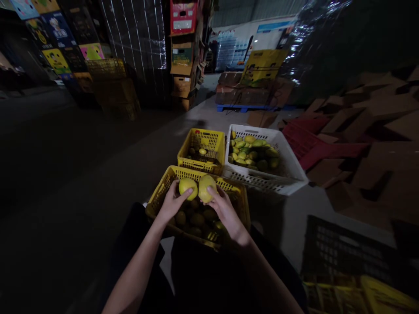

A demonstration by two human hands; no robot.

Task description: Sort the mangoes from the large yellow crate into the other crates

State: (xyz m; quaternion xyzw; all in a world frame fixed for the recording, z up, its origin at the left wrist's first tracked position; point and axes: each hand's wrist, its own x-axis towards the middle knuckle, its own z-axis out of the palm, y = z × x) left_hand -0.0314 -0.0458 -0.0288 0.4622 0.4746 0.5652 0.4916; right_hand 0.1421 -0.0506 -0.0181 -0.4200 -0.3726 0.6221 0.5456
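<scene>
My left hand (169, 204) grips a round yellow mango (187, 186), thumb pressed on its front. Beside it, my right hand (225, 210) is closed around a second, longer yellow-green mango (205, 187). The two fruits are held close together over the near yellow crate (242, 205). Inside that crate, in shadow, lie several more mangoes (196, 219). Just beyond stands a smaller yellow crate (183, 156) with a few fruits on its bottom. To its right, a white crate (291, 176) holds a heap of yellow and green mangoes (250, 152).
A red plastic crate (310, 141) lies tilted among heaped cardboard boxes (376, 113) on the right. At lower right are a dark crate (343, 244) and a yellow one (386, 294). Stacked cartons (181, 61) and a blue pallet (242, 108) stand behind.
</scene>
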